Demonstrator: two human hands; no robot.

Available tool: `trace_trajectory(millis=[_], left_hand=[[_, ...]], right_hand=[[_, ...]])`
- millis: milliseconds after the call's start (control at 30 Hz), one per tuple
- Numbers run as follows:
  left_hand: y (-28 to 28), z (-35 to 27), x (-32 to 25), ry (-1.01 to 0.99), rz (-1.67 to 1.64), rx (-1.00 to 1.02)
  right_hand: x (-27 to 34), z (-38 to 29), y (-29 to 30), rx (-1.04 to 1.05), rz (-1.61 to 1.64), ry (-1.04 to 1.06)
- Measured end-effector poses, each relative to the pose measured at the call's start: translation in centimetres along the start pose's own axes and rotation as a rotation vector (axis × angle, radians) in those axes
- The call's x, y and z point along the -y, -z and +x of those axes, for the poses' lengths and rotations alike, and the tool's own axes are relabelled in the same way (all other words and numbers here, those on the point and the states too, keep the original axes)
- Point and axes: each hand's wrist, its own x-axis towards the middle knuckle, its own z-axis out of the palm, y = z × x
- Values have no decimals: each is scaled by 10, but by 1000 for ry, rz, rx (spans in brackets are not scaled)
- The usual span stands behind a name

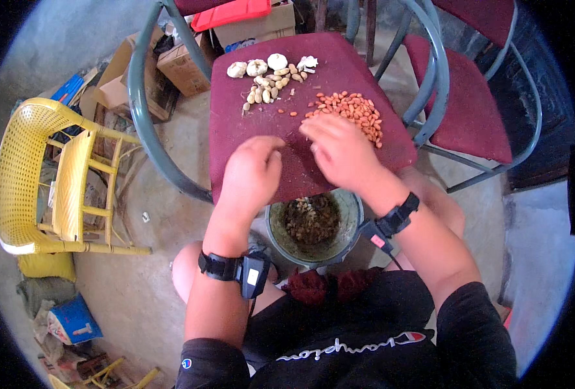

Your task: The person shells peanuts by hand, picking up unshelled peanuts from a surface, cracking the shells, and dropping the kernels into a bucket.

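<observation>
My left hand (252,169) hovers over the near left of a maroon padded chair seat (248,126), fingers bent to the right. Its palm is hidden, so I cannot tell if it holds something small. Blurred, my right hand (341,151) is at the near edge of a heap of shelled reddish peanuts (353,109). Its thumb stands apart from its fingers, and nothing shows between them. Farther back lie several unshelled peanuts (266,90), with whole garlic bulbs (257,67) behind them. A broken garlic piece (308,62) sits to their right.
Below the seat's near edge, between my legs, stands a round bucket (273,238) with dark scraps (312,221) inside. A yellow woven chair (20,180) is at left, cardboard boxes (185,63) at back left. Another maroon chair (467,107) stands at right. Both wrists wear strapped black devices.
</observation>
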Motion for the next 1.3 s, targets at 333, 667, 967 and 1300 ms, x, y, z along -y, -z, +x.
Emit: trace_trajectory(millis=[333,667,967,1300], left_hand=[[-12,-18,8,-112,367,270],[45,-47,0,171,-457,409],[4,-58,-13,-125,314,455],[28,-25,28,143,-573,51]], right_hand=[[60,-55,12,338,495,9],[46,-24,-14,253,-24,64],[59,-44,8,60,433,-66],[75,-62,6,421,115,257]])
